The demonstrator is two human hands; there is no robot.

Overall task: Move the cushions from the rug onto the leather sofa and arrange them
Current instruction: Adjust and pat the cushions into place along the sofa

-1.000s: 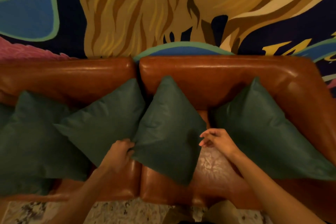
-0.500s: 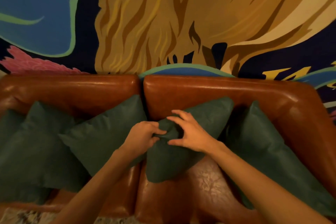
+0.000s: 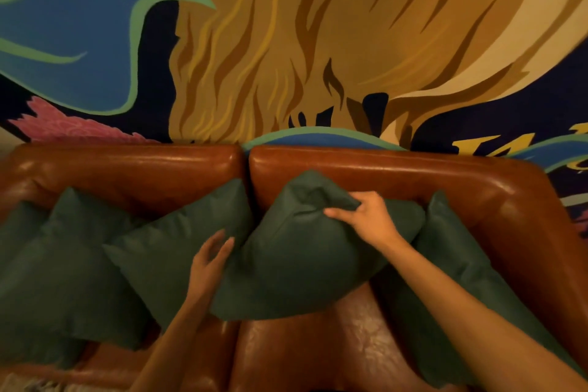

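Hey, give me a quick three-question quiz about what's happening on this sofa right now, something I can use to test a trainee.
1. True or false: the right hand grips the upper part of a green cushion.
2. Multiple choice: the left hand is A) curled into a fist, B) open beside that cushion's left edge, C) out of view.
3. Fill in the blank: the other cushions lean against the back of a brown ___ sofa.

Key: 1 true; 2 B; 3 leather.
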